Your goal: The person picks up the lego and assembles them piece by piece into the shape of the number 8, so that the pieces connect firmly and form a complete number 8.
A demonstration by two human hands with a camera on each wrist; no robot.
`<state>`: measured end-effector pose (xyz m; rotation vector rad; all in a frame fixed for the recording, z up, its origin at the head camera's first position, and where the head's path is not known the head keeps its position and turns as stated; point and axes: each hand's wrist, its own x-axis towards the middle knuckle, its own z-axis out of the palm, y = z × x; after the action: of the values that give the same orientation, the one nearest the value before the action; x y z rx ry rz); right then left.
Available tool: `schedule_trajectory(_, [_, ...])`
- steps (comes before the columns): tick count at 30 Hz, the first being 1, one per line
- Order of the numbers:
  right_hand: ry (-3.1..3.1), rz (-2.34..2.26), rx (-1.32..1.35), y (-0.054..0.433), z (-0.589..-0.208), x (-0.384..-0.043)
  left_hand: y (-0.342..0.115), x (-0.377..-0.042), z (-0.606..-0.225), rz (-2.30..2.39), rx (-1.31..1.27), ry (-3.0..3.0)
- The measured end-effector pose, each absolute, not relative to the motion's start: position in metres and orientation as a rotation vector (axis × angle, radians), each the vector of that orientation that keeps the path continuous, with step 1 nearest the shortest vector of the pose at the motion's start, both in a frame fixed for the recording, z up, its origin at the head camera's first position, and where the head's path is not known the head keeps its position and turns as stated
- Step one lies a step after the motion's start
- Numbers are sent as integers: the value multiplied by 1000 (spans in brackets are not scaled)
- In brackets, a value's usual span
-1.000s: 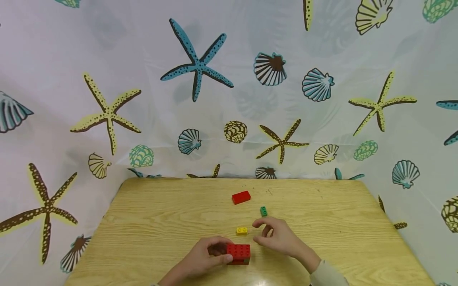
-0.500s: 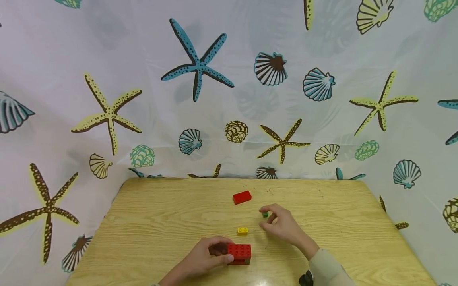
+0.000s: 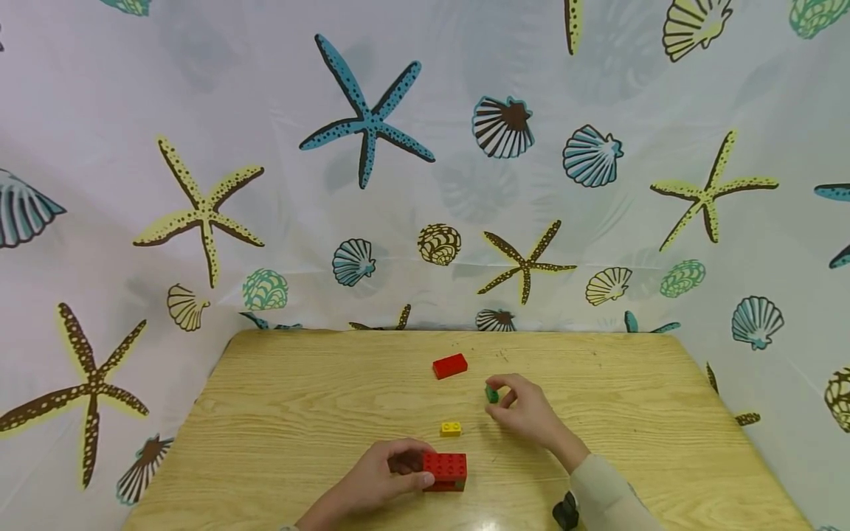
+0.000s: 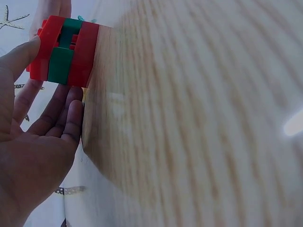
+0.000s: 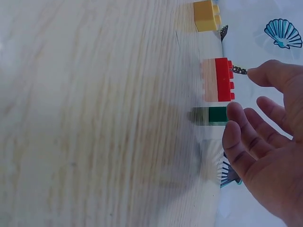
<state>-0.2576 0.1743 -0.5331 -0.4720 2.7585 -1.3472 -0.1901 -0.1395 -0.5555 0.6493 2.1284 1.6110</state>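
Note:
A block of toy building bricks (image 3: 445, 470), red above and below with green bricks between (image 4: 60, 66), stands on the table near its front. My left hand (image 3: 381, 476) holds its left end, thumb on the near side and fingers behind. Farther back and right, my right hand (image 3: 527, 414) reaches over a small green brick (image 3: 491, 394). Its fingertips (image 5: 232, 132) overlap the brick's edge in the right wrist view, while the thumb (image 5: 265, 75) stays well apart. Between the hands lies a small yellow two-stud brick (image 3: 451, 429).
A longer red brick (image 3: 450, 366) lies behind the green one. The wooden table (image 3: 299, 398) is backed by a white curtain (image 3: 398, 206) printed with starfish and shells. A dark object (image 3: 566, 510) shows beside the right sleeve.
My right hand has moved away from me and slightly right, from beside the yellow brick to the green brick. The left hand and its brick block have stayed put.

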Motion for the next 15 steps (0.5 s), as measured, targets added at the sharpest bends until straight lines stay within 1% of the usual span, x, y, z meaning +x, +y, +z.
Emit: schedule_trajectory(15, [2748,-1356,-419,174,-537,-266,-141,-192,-555,1592,634,2119])
